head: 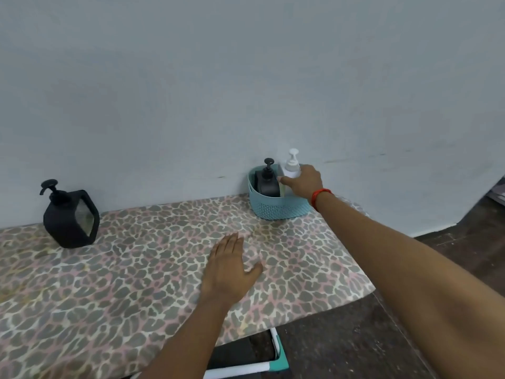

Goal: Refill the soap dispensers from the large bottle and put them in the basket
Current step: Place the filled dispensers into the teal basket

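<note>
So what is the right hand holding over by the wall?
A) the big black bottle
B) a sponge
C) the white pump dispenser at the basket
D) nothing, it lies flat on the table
C: the right hand wraps the white dispenser in the teal basket, beside the black dispenser.

Soft, even light fills the scene, moderately bright, with no glare. Faint shadows sit under the left hand (232, 265) and beside the large bottle (70, 216) on the bench (109, 269). The wide lens bends the bench edge and swells the right forearm (410, 258). Detail is slightly smeared throughout, and the floor (355, 337) at lower right is dim.
</note>
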`<state>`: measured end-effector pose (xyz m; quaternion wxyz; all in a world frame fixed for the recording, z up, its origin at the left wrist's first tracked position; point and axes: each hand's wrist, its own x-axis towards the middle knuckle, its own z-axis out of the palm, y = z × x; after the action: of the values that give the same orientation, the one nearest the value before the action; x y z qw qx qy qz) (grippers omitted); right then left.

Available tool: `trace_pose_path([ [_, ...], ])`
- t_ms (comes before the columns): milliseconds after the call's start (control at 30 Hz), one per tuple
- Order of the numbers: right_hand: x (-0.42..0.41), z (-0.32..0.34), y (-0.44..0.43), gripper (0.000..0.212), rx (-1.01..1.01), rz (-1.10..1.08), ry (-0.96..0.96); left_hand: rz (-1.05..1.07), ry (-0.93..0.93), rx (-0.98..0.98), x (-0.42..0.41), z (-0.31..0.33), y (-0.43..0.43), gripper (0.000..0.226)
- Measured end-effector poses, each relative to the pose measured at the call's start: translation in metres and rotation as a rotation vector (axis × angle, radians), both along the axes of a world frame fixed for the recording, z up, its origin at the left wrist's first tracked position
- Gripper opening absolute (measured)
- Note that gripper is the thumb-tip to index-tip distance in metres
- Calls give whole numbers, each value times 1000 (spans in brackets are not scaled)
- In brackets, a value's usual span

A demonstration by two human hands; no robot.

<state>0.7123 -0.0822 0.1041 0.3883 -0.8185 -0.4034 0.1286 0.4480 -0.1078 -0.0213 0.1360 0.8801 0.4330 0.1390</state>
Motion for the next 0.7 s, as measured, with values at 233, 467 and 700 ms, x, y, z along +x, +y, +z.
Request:
trace_pose_path([
  [233, 6, -7, 14, 43, -166, 185, -107, 10, -4, 14, 0, -2, -1, 90],
  [467, 11, 7, 9, 52, -388, 394, -219, 11, -4, 18, 0, 0, -3, 88],
  [700, 15, 8, 12, 57, -440, 407, -282, 11, 1, 24, 1, 0, -2, 88],
])
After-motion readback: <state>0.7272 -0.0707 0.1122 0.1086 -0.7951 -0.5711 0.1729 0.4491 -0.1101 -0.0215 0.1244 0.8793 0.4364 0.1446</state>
